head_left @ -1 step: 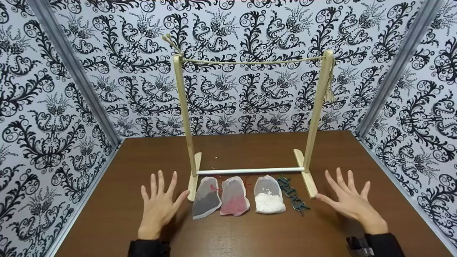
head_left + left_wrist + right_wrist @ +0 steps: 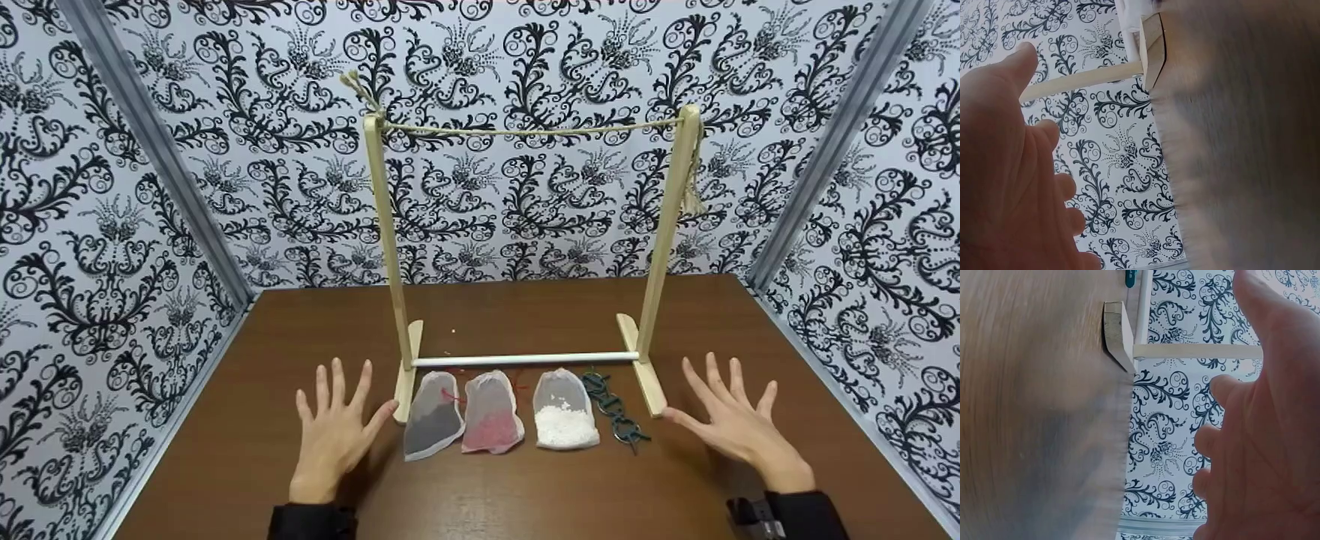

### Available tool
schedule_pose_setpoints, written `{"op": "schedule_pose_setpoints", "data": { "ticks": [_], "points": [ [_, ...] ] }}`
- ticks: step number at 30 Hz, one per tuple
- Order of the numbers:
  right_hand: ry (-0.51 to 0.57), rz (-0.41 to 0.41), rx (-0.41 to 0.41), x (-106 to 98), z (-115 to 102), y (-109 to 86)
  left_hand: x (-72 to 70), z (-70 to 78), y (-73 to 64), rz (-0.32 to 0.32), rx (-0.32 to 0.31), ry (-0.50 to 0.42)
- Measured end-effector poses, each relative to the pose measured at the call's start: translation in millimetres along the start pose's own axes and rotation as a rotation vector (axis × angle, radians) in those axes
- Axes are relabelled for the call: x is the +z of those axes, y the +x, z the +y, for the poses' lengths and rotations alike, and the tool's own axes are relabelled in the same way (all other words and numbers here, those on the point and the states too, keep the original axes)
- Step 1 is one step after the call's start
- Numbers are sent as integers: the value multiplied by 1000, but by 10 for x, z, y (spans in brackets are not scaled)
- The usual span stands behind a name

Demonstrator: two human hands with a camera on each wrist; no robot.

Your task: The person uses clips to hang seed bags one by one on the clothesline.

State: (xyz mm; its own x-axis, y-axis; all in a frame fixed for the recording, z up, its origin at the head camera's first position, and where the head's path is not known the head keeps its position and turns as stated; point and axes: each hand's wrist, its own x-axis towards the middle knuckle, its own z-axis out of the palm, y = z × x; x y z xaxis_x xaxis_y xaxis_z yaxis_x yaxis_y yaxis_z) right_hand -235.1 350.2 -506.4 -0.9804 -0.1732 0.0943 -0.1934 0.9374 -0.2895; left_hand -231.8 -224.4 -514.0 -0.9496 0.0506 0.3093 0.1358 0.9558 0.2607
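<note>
My left hand hovers with fingers spread, left of a wooden frame; its thumb tip is close beside the frame's left foot. On the other side my right hand is spread likewise, thumb tip right at the frame's right foot. Neither hand holds anything. Between them lie three mesh bags: one with dark contents, one with pink contents and one with white bits. Right of the white one lie dark green clips or ties, partly tangled in view.
A thin rope spans the tops of the frame's posts, its frayed ends hanging at both sides. A white rod joins the posts low down. Patterned walls enclose the brown table at the back and sides.
</note>
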Motion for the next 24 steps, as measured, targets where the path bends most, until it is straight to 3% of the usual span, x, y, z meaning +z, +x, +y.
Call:
{"op": "schedule_pose_setpoints", "data": {
  "ticks": [24],
  "points": [
    [-7, 28, -60, 7, -140, -18, 17, 22, -9, -1, 17, -17]
  ]
}}
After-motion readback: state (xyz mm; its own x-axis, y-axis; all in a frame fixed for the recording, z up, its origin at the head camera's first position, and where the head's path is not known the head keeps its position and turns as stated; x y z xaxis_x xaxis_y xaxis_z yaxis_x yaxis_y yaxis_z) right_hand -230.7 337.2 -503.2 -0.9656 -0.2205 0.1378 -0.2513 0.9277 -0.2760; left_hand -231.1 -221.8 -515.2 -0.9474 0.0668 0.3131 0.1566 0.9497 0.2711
